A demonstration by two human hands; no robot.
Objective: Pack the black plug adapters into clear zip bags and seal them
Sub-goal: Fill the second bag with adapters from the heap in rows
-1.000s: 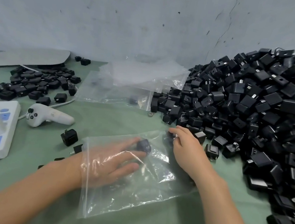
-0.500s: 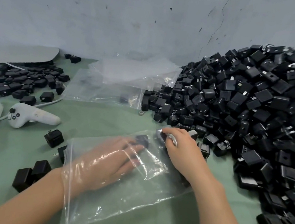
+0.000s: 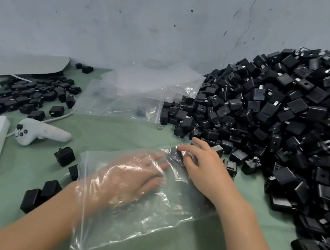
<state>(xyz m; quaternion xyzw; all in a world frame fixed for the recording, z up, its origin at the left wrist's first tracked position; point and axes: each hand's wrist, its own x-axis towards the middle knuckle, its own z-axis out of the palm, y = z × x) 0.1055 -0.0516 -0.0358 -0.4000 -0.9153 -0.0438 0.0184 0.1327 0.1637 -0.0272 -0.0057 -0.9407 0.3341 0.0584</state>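
Loading stage, judged: one clear zip bag lies flat on the green table, and the zip is not yet closed.

- Left hand: inside the bag, entering at the zip edge by the wrist, with its fingers straight and spread flat and gripping nothing.
- Right hand: outside the bag, arched over its far corner. Thumb and fingers bend over a dark adapter that appears to sit inside the film. Whether they pinch it or only rest on it cannot be told.
- Stock: the large pile of black adapters is just beyond the right hand. Loose adapters lie near the left forearm.
- Spare bags lie behind, against the wall.

Notes on doing the step well (judgement):
1. The adapter should go right into the far corner, so that later pieces do not jam near the mouth.
2. The left hand works best as a spreader, palm down, so the film stays parted while pieces go in.
3. Metal prongs should lie flat against the table side, as upright prongs could puncture the thin film.
4. The left hand should come out slowly, since the film clings and may drag pieces back toward the zip.
5. Before sealing, the air should be pressed out. The zip track is then pinched from one end to the other and checked for gaps.
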